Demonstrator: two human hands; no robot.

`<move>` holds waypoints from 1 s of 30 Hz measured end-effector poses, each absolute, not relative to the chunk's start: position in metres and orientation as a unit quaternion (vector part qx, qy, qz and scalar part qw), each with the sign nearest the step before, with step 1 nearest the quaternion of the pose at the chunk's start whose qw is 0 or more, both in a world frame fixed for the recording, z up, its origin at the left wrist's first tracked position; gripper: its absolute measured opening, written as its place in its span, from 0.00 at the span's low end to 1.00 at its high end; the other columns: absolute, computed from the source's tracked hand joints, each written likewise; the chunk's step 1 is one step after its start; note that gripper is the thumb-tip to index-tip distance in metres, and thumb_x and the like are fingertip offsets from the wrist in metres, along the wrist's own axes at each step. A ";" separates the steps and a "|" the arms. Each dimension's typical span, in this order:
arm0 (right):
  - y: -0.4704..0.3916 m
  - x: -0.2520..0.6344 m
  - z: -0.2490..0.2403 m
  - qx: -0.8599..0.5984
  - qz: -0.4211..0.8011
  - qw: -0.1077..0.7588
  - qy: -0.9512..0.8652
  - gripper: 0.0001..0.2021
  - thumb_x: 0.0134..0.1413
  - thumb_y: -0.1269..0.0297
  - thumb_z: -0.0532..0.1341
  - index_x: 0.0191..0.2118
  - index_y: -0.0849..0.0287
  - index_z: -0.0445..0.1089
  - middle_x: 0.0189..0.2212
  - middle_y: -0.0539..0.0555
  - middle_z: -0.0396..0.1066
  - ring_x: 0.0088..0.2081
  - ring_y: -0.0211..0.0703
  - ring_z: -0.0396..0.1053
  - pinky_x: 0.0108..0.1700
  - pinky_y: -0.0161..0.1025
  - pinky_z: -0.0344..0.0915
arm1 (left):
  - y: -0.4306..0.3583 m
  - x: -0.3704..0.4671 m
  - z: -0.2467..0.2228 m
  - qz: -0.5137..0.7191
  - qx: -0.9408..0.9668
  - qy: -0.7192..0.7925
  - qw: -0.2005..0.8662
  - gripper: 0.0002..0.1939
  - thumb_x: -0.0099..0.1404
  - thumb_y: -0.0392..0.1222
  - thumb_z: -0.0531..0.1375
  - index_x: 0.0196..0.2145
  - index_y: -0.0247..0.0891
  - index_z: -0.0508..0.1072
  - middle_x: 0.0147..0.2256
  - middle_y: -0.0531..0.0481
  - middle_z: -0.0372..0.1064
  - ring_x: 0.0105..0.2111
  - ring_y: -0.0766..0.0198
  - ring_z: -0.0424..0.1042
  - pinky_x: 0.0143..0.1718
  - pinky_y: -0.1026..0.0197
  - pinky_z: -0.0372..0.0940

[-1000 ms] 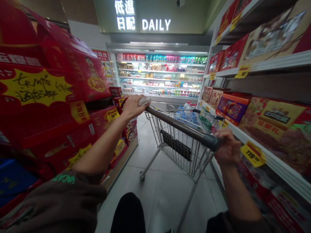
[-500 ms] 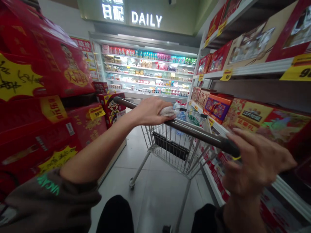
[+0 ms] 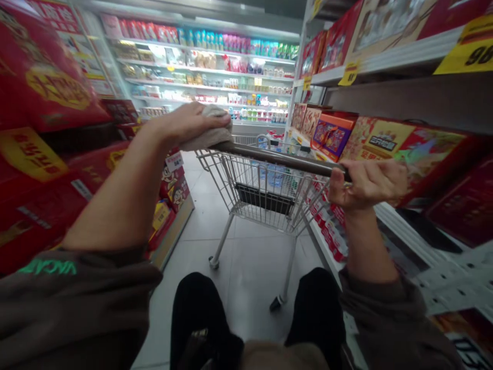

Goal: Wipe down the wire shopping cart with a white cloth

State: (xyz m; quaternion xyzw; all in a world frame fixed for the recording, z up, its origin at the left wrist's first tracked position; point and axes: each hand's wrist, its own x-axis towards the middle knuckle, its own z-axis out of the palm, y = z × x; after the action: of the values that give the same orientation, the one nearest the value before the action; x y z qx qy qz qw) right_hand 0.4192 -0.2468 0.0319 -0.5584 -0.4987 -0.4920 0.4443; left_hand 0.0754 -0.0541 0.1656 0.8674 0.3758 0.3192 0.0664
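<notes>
A metal shopping cart (image 3: 265, 200) stands in front of me, with a dark brown handle bar (image 3: 277, 158) across its top. At the bar's left end, my left hand (image 3: 188, 123) is closed on a light grey cloth (image 3: 211, 134), which lies over the bar. The fingers of my right hand (image 3: 367, 184) are wrapped round the bar's right end. Blue-tinted clear bottles (image 3: 271, 173) show through the cart's wire mesh; whether they are inside it or beyond it I cannot tell.
Red gift packages (image 3: 46, 190) are stacked close on the left. Shelves of boxed goods (image 3: 381, 141) with yellow price tags run along the right. A lit refrigerated display (image 3: 211, 67) spans the back. My knees are below the cart handle.
My left hand and the cloth have moved left along the bar to its end. My right hand, loosely open before, has closed round the right end. The view has tilted down.
</notes>
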 end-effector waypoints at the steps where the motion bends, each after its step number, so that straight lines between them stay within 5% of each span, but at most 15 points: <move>1: -0.245 0.423 0.032 -0.558 -0.478 0.458 -0.501 0.28 0.59 0.36 0.57 0.35 0.58 0.79 0.27 0.55 0.70 0.38 0.49 0.66 0.49 0.53 0.57 | -0.060 0.081 0.165 0.308 0.864 0.395 0.054 0.27 0.67 0.64 0.59 0.35 0.32 0.77 0.26 0.54 0.72 0.26 0.69 0.63 0.29 0.63 0.57; 7: -0.249 0.436 0.031 -0.541 -0.472 0.493 -0.491 0.25 0.68 0.45 0.49 0.36 0.58 0.77 0.32 0.57 0.72 0.42 0.52 0.66 0.53 0.56 0.58 | -0.103 0.098 0.146 0.328 0.856 0.394 -0.063 0.28 0.69 0.68 0.55 0.36 0.38 0.75 0.29 0.52 0.69 0.31 0.64 0.61 0.37 0.60 0.57; 12: -0.249 0.438 0.028 -0.524 -0.514 0.492 -0.468 0.20 0.68 0.54 0.50 0.38 0.58 0.76 0.37 0.61 0.73 0.47 0.54 0.64 0.58 0.58 0.58 | -0.129 0.099 0.121 0.399 0.831 0.375 -0.100 0.27 0.69 0.69 0.55 0.41 0.41 0.75 0.35 0.49 0.71 0.41 0.58 0.68 0.46 0.55 0.62; 17: -0.246 0.440 0.027 -0.526 -0.525 0.492 -0.453 0.22 0.67 0.51 0.48 0.37 0.59 0.75 0.35 0.60 0.70 0.46 0.53 0.65 0.56 0.56 0.60 | -0.137 0.088 0.101 0.458 0.804 0.367 -0.100 0.29 0.67 0.68 0.59 0.53 0.43 0.73 0.49 0.48 0.74 0.56 0.49 0.67 0.59 0.48 0.60; 23: -0.239 0.444 0.026 -0.505 -0.534 0.480 -0.478 0.23 0.67 0.50 0.49 0.38 0.59 0.76 0.36 0.59 0.75 0.48 0.53 0.69 0.54 0.57 0.62 | -0.112 0.026 0.081 0.513 0.700 0.462 -0.182 0.32 0.68 0.69 0.58 0.56 0.42 0.72 0.56 0.49 0.72 0.57 0.50 0.67 0.61 0.44 0.58; 30: -0.211 0.445 0.021 -0.466 -0.550 0.557 -0.412 0.27 0.65 0.44 0.48 0.29 0.57 0.74 0.30 0.55 0.75 0.44 0.54 0.73 0.64 0.81 0.49 | -0.098 0.031 0.035 0.646 0.551 0.456 -0.269 0.28 0.72 0.66 0.54 0.54 0.40 0.68 0.52 0.44 0.72 0.55 0.51 0.67 0.62 0.37 0.58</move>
State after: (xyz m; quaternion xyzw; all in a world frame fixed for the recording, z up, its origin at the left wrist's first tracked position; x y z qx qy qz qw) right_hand 0.4451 -0.2113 0.0212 -0.4660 -0.4120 -0.5499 0.5574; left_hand 0.0314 -0.0977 0.0347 0.5508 0.4556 0.6455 -0.2691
